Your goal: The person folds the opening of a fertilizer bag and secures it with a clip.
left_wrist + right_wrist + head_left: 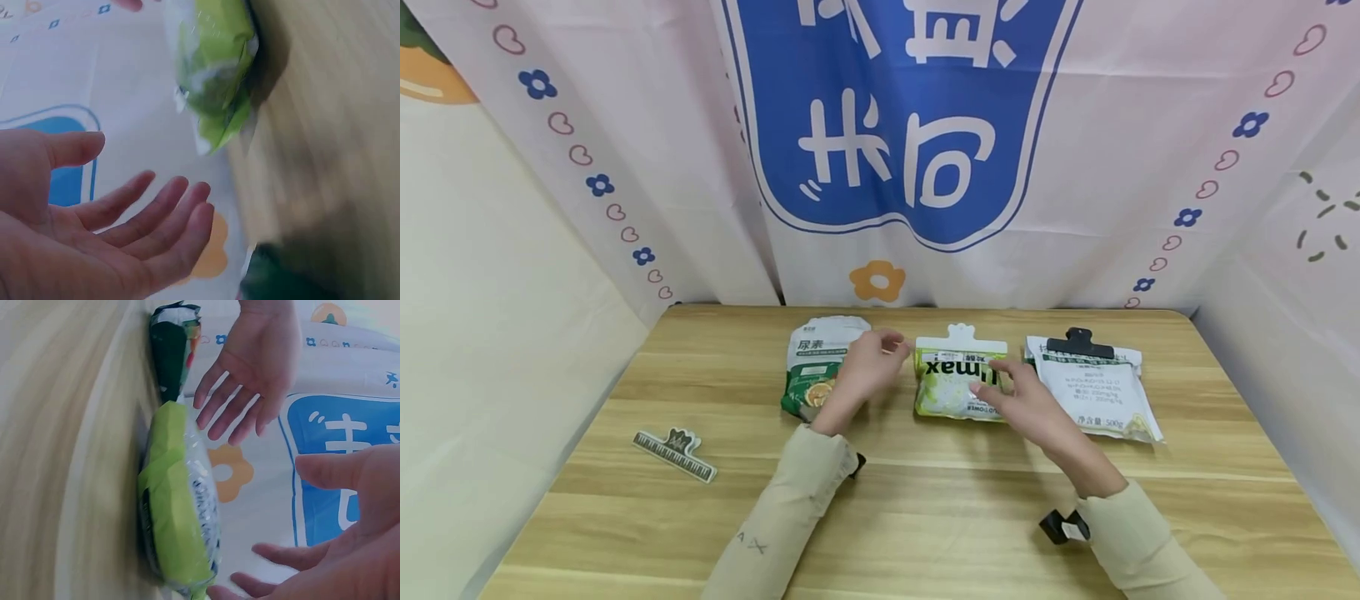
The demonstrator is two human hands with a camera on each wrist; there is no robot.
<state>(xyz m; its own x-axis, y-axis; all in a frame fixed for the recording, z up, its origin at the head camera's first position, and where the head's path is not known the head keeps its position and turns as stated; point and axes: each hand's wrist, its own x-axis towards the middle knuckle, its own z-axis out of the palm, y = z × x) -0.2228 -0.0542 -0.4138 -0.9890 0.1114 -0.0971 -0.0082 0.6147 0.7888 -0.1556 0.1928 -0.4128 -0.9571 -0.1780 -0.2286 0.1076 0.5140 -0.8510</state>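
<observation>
In the head view a lime-green and white bag (951,392) lies mid-table, its top folded under a white bag clip (961,339). My left hand (871,367) hovers left of it with loosely bent fingers, and nothing is between them in the left wrist view. Over the bag's right side reaches my right hand (1030,408), thumb and fingers spread; whether a fingertip touches the bag, I cannot tell. A green and white pouch (808,358) lies left, partly behind the left hand. To the right, a white bag (1093,396) carries a black bag clip (1080,343).
A loose bag clip (675,454) with a dark striped pattern lies on the left of the wooden table (940,533). Behind the table's far edge hangs a printed cloth (1120,167). Pale cloth also borders both sides.
</observation>
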